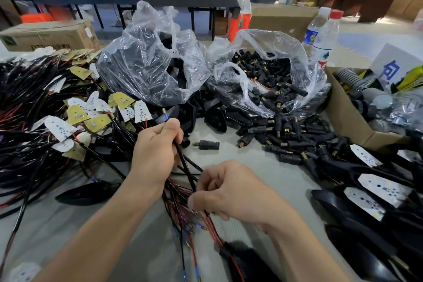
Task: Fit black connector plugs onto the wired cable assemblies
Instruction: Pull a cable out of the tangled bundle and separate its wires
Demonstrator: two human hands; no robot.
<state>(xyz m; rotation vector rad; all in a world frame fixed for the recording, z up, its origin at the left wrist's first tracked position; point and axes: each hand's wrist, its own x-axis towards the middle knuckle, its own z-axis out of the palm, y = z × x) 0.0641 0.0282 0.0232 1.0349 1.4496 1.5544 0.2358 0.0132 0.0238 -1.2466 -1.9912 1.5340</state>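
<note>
As left hand [155,153] grips, round black cable [184,163] slants.

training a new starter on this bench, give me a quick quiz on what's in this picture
1. True or false: the left hand grips a cable while the right hand pinches wires.
2. Where is the lone plug? A) in the left hand B) on the table, right of the left hand C) in the cardboard box
3. Fill in: ___ bottles stand behind the plug bag.

Key: 1 true; 2 B; 3 two
</note>
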